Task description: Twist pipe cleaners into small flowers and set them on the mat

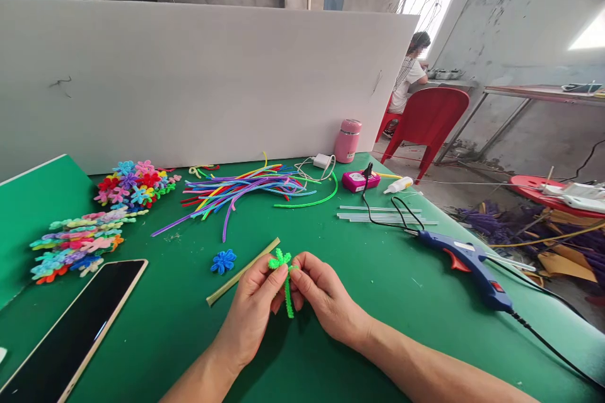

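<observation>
Between both hands is a bright green pipe cleaner [288, 297], bent into small petal loops at the top with a straight tail hanging down. My left hand [255, 302] pinches it from the left, thumb against the loops. From the right, my right hand [326, 296] grips it with thumb and fingers closed. The fingertips partly hide the middle of the piece. Just left of my left hand lies a finished blue pipe-cleaner flower [223, 261]. A flat yellowish-green strip [236, 278] runs diagonally beside it, close to my left fingers.
Loose coloured pipe cleaners [246, 189] lie at the back middle, and heaped fuzzy flowers [135, 186] at the back left. A phone [80, 327] is at front left. On the right are a blue glue gun [466, 264] with its cord, clear glue sticks [378, 217] and a pink bottle [348, 141].
</observation>
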`<state>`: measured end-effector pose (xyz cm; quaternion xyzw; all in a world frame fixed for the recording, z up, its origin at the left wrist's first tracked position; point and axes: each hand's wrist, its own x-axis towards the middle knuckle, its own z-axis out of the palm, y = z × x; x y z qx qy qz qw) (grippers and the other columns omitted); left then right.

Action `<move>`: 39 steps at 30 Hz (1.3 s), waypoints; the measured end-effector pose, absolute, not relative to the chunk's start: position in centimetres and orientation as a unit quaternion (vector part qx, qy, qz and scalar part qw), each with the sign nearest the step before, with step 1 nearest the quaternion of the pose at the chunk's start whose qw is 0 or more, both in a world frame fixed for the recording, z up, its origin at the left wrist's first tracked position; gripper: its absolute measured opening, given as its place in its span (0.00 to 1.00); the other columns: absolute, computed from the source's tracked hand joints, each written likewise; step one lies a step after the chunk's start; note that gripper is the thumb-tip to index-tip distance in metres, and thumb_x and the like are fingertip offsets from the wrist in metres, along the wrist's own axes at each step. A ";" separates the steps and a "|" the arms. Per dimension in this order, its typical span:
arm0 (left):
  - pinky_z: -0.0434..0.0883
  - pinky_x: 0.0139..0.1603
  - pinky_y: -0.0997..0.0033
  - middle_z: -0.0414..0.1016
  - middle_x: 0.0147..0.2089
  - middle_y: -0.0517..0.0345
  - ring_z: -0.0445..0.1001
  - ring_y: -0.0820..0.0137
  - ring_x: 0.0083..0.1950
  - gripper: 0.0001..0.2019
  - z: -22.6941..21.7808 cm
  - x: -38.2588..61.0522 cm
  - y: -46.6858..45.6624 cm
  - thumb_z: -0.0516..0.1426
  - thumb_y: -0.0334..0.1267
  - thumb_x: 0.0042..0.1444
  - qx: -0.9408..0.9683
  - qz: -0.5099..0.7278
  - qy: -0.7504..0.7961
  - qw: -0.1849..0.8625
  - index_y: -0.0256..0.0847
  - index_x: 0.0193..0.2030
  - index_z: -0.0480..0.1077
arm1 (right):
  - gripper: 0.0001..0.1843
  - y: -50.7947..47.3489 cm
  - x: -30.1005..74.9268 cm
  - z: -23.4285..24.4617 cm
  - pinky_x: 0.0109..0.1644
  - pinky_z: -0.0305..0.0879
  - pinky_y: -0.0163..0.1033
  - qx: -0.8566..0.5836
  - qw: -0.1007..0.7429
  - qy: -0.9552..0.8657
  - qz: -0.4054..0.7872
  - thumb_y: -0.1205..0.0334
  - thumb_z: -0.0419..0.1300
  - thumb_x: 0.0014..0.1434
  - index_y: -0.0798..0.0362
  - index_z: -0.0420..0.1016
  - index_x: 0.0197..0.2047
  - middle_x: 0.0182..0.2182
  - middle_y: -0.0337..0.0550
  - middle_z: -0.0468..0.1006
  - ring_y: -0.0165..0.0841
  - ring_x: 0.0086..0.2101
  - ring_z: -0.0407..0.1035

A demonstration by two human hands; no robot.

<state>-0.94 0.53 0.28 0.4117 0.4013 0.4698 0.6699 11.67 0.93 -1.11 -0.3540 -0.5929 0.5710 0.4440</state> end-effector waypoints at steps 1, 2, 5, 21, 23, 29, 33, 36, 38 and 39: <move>0.55 0.23 0.79 0.61 0.20 0.65 0.59 0.78 0.22 0.07 0.3 -0.9 0.5 0.56 0.39 0.51 0.413 0.471 0.401 0.669 0.40 0.26 0.66 | 0.19 0.9 11.6 -1.2 0.26 0.57 0.32 -0.351 0.447 -0.589 0.574 0.45 0.47 0.57 0.53 0.56 0.28 0.18 0.33 0.63 0.25 0.21 0.60; 0.54 0.23 0.79 0.61 0.20 0.66 0.58 0.78 0.22 0.07 0.3 -1.0 0.5 0.56 0.39 0.51 0.414 0.471 0.400 0.668 0.40 0.26 0.66 | 0.19 0.9 11.6 -1.3 0.26 0.58 0.32 -0.350 0.449 -0.586 0.577 0.45 0.47 0.57 0.53 0.56 0.28 0.18 0.33 0.63 0.25 0.21 0.60; 0.55 0.23 0.78 0.61 0.20 0.65 0.58 0.78 0.22 0.07 0.1 -1.0 0.5 0.56 0.39 0.52 0.418 0.471 0.396 0.668 0.40 0.25 0.66 | 0.18 0.8 11.5 -1.4 0.27 0.58 0.32 -0.348 0.458 -0.578 0.579 0.46 0.47 0.58 0.53 0.56 0.28 0.18 0.33 0.64 0.25 0.21 0.61; 0.52 0.20 0.80 0.57 0.21 0.66 0.51 0.80 0.22 0.11 0.8 -1.0 0.9 0.61 0.43 0.45 0.387 0.456 0.436 0.672 0.36 0.28 0.70 | 0.06 1.9 13.1 -1.0 0.30 0.63 0.32 -0.375 0.457 -0.757 0.280 0.63 0.53 0.56 0.53 0.68 0.37 0.27 0.39 0.69 0.27 0.27 0.64; 0.52 0.20 0.80 0.55 0.21 0.67 0.50 0.80 0.22 0.11 0.7 -1.1 0.8 0.61 0.42 0.44 0.377 0.458 0.433 0.679 0.37 0.26 0.68 | 0.06 2.0 13.3 -0.9 0.30 0.63 0.32 -0.364 0.450 -0.782 0.233 0.65 0.53 0.57 0.53 0.69 0.36 0.27 0.40 0.71 0.28 0.28 0.65; 0.56 0.25 0.80 0.53 0.21 0.67 0.53 0.78 0.24 0.09 0.4 -1.0 0.8 0.60 0.39 0.46 0.351 0.473 0.419 0.691 0.39 0.24 0.65 | 0.05 2.1 13.4 -0.8 0.30 0.63 0.33 -0.351 0.444 -0.810 0.153 0.65 0.52 0.58 0.53 0.69 0.34 0.26 0.41 0.73 0.29 0.26 0.66; 0.56 0.25 0.80 0.50 0.20 0.68 0.53 0.78 0.24 0.12 0.4 -1.1 0.9 0.60 0.40 0.46 0.380 0.464 0.431 0.674 0.39 0.22 0.61 | 0.04 2.0 13.3 -1.0 0.30 0.63 0.33 -0.347 0.447 -0.815 0.122 0.65 0.52 0.58 0.53 0.68 0.34 0.26 0.42 0.74 0.29 0.26 0.66; 0.55 0.24 0.80 0.50 0.20 0.68 0.51 0.78 0.24 0.13 0.5 -1.3 0.9 0.60 0.42 0.46 0.399 0.454 0.440 0.664 0.39 0.22 0.60 | 0.04 2.0 13.3 -1.0 0.31 0.63 0.33 -0.344 0.445 -0.818 0.123 0.66 0.52 0.58 0.53 0.68 0.35 0.27 0.42 0.74 0.29 0.27 0.66; 0.54 0.24 0.80 0.52 0.21 0.67 0.51 0.78 0.24 0.13 0.6 -1.3 0.9 0.60 0.43 0.45 0.398 0.449 0.442 0.667 0.39 0.23 0.61 | 0.04 2.1 13.4 -0.8 0.31 0.64 0.33 -0.339 0.446 -0.818 0.127 0.66 0.53 0.57 0.53 0.68 0.36 0.27 0.42 0.73 0.28 0.27 0.66; 0.53 0.23 0.80 0.52 0.21 0.67 0.51 0.78 0.24 0.12 0.6 -1.3 0.9 0.60 0.43 0.46 0.397 0.449 0.441 0.668 0.39 0.23 0.62 | 0.05 2.1 13.5 -0.7 0.31 0.64 0.33 -0.337 0.448 -0.819 0.123 0.66 0.53 0.57 0.54 0.67 0.37 0.28 0.42 0.73 0.28 0.28 0.66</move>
